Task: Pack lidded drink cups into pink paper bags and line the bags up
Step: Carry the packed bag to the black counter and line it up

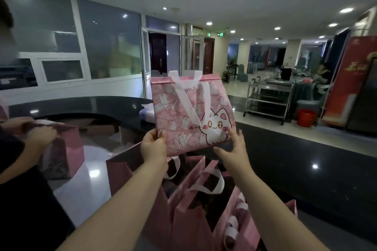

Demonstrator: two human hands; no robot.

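Observation:
I hold up a flat pink paper bag [189, 112] with a white cat print and white handles, raised above the counter. My left hand [153, 145] pinches its lower left corner between thumb and fingers. My right hand [234, 144] grips its lower right corner, thumb underneath. Below my forearms stand several open pink bags [195, 206] with white handles. Their insides are dark, and no cups show.
A curved black counter [81, 106] runs across the left, with a white pack [147, 113] on it. Another person's hands [34, 132] work at a pink bag [67, 153] on the left. A steel trolley [269, 98] and a red bucket [306, 118] stand at the right.

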